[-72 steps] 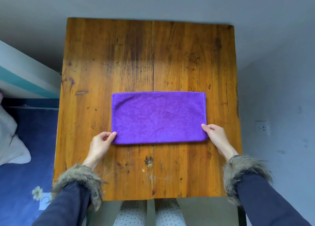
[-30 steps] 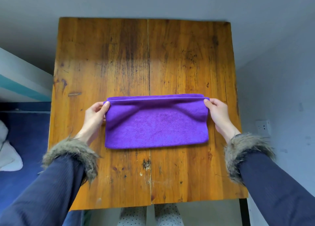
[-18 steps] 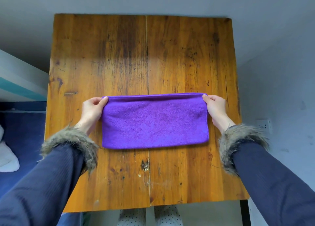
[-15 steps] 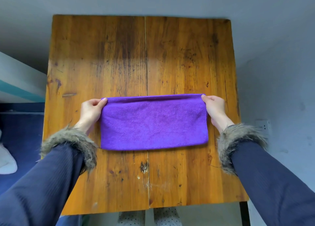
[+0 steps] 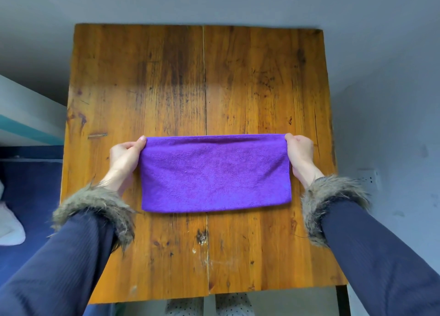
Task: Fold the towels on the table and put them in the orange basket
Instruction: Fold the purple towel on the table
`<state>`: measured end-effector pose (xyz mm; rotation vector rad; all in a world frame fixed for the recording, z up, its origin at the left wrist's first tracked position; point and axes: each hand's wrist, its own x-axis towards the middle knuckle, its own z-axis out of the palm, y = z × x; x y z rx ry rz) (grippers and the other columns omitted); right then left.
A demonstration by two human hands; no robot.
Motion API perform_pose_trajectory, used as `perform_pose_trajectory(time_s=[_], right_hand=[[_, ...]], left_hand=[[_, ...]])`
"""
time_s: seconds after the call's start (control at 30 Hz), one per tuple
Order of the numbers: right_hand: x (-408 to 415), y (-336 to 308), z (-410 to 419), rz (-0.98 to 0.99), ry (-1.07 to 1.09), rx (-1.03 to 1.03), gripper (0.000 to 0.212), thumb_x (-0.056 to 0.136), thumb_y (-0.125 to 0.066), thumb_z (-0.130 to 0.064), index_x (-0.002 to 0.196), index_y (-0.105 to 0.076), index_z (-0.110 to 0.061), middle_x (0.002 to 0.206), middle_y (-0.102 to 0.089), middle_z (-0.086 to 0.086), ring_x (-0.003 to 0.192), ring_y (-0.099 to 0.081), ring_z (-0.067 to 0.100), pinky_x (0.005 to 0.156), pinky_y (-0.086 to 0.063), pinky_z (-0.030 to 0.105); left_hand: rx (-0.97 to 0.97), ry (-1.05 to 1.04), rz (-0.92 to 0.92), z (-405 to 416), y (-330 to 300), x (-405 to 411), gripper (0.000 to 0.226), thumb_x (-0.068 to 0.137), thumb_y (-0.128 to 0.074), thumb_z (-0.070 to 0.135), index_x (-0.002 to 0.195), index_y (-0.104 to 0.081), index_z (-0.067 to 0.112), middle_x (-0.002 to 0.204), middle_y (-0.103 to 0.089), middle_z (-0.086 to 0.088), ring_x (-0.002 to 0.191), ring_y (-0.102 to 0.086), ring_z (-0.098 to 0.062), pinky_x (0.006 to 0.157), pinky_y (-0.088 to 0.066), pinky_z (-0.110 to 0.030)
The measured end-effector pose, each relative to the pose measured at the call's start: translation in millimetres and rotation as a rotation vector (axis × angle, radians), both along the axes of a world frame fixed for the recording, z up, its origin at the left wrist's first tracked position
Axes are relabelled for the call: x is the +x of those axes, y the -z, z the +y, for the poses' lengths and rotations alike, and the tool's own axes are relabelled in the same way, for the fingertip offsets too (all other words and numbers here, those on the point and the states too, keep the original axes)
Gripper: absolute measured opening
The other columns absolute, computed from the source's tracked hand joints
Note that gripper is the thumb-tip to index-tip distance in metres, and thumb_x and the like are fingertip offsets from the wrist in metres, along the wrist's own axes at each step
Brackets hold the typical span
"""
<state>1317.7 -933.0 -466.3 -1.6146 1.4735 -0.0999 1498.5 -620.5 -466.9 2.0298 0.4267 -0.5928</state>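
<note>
Hands [image 5: 125, 155] [image 5: 298, 151] pinching towel [image 5: 215, 172] corners

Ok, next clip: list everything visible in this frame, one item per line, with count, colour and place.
towel: one, purple, folded into a rectangle, near the middle of the table, far corners pinched
table: one, worn orange-brown wood with a centre seam, fills the middle of the view
wall socket: one, white, on the grey wall at right
white cloth: one, at the left edge on a dark blue surface
basket: none in view
left hand: grip on the towel's far left corner
right hand: grip on the towel's far right corner
sleeves: two, navy with grey-brown fur cuffs, lower corners
</note>
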Motion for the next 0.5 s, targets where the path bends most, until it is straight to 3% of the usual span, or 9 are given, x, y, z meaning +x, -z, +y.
perform_pose_trajectory(time_s=[0.1,0.2,0.27,0.33,0.4,0.5], right_hand=[[-5,1,1,0.006,-0.015,-0.009,0.032,0.086,-0.049,-0.016,0.055,-0.040,-0.014,0.058,-0.033,-0.001,0.060,-0.030,0.016,0.050,-0.022,0.031],[-6,3,1,-0.008,-0.011,0.006,0.029,0.087,-0.050,-0.017,0.068,-0.054,0.005,0.070,-0.042,0.005,0.068,-0.037,0.016,0.052,-0.027,0.029],[-6,6,-1,-0.013,-0.017,-0.001,0.028,0.088,-0.051,-0.019,0.069,-0.055,0.001,0.067,-0.044,0.004,0.068,-0.038,0.016,0.052,-0.028,0.029],[-6,7,-3,-0.017,-0.028,-0.014,0.024,0.089,-0.051,-0.021,0.073,-0.060,-0.006,0.067,-0.049,-0.001,0.068,-0.042,0.015,0.054,-0.032,0.028],[-6,9,-3,-0.025,-0.022,-0.023,0.023,0.090,-0.052,-0.022,0.080,-0.064,-0.006,0.076,-0.056,-0.001,0.074,-0.048,0.014,0.062,-0.035,0.026],[-5,11,-3,-0.030,-0.017,-0.020,0.020,0.091,-0.052,-0.023,0.081,-0.063,-0.010,0.075,-0.058,-0.004,0.078,-0.051,0.015,0.070,-0.035,0.025]], left_hand=[[-0.069,-0.045,0.075,6,0,-2,0.032,0.089,-0.060,0.032,0.100,-0.066,0.003,0.077,-0.056,-0.005,0.067,-0.046,-0.014,0.061,-0.037,-0.027],[-0.122,-0.085,0.143,6,1,-1,0.030,0.089,-0.061,0.029,0.105,-0.064,0.003,0.076,-0.059,-0.002,0.067,-0.051,-0.013,0.061,-0.041,-0.025],[-0.089,-0.050,0.120,5,2,0,0.025,0.089,-0.061,0.030,0.097,-0.066,0.007,0.070,-0.056,0.001,0.061,-0.046,-0.011,0.055,-0.038,-0.024],[-0.042,-0.001,0.068,2,3,-1,0.023,0.090,-0.059,0.033,0.086,-0.065,0.011,0.069,-0.055,0.000,0.065,-0.045,-0.012,0.059,-0.038,-0.025],[0.000,0.026,0.017,0,5,-3,0.022,0.090,-0.058,0.035,0.089,-0.065,0.014,0.080,-0.059,-0.001,0.077,-0.049,-0.012,0.070,-0.040,-0.026],[0.075,0.045,-0.070,-1,9,-4,0.022,0.089,-0.058,0.036,0.089,-0.065,0.015,0.081,-0.060,-0.002,0.077,-0.049,-0.011,0.065,-0.040,-0.026]])
